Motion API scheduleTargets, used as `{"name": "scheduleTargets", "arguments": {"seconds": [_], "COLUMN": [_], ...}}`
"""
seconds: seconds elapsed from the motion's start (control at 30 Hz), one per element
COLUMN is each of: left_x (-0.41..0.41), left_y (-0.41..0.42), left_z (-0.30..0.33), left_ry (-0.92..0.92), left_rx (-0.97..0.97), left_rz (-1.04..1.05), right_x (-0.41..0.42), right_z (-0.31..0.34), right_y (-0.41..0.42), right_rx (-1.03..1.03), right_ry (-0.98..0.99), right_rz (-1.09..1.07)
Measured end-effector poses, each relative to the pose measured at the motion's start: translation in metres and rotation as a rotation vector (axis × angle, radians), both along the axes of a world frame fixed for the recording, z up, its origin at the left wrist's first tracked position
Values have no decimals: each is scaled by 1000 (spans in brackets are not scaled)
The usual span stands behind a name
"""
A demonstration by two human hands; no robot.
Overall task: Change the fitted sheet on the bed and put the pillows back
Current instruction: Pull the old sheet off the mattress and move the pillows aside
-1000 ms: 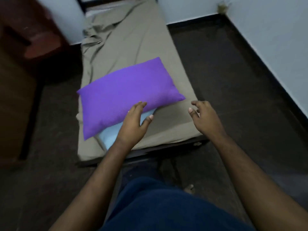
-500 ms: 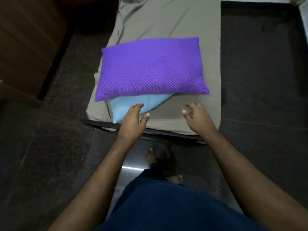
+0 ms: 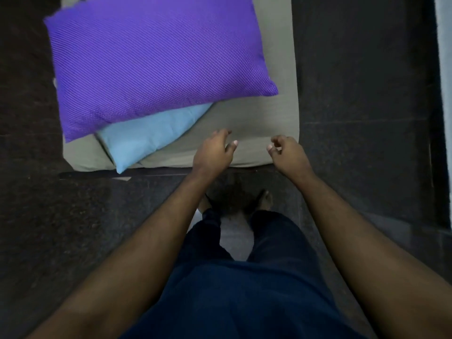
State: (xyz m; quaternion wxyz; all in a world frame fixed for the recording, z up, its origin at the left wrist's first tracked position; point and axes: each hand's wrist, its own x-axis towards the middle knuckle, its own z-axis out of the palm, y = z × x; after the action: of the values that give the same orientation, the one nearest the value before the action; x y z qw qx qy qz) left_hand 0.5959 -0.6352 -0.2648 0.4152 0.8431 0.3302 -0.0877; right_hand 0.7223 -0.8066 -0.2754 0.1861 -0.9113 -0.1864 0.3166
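While both pillows are lying stacked at the near end of the bed, neither hand is holding anything. Left hand is hovering over the olive-grey fitted sheet, fingers loosely curled, empty, just right of the light blue pillow. Whether the fingertips are touching the cloth, cannot tell. Right hand is hanging over the near right corner of the mattress, fingers curled in loosely with thumb close to them, pinching nothing visible.

Purple pillow is lying on top, covering most of the blue one; only the blue pillow's near corner is sticking out, reaching the mattress edge and slightly past it. The pair is sitting skewed, shifted toward the left side of the bed, the purple one's left edge overhanging the mattress. Judgement: placed there as the head-end stack, not yet squared.

Sheet is lying flat and smooth along the near edge and right side, wrapped down over the mattress rim. Judgement: sheet change looks done at this end; far end is out of view, so cannot say for the whole bed.

Bed frame rail is showing dark below the mattress. Dark stone floor is surrounding the bed. Person's bare feet are standing close to the frame, legs in dark blue trousers.

Likely next: straightening the pillows or smoothing the corner.
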Motion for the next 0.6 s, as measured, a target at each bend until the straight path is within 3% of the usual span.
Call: {"name": "scheduleTargets", "arguments": {"seconds": [0.23,0.37,0.6], "left_x": [48,56,96], "left_y": [-49,-64,-75], "left_z": [-87,-132,-182], "left_ry": [215,372,329], "left_rx": [-131,-102,-145], "left_rz": [128,67,320], "right_x": [42,58,51], "right_z": [-86,-137,-225], "right_y": [-24,-33,-40], "right_rx": [-67,-149,52], "right_ry": [146,215,472], "right_rz": [-247,-509,-1050]}}
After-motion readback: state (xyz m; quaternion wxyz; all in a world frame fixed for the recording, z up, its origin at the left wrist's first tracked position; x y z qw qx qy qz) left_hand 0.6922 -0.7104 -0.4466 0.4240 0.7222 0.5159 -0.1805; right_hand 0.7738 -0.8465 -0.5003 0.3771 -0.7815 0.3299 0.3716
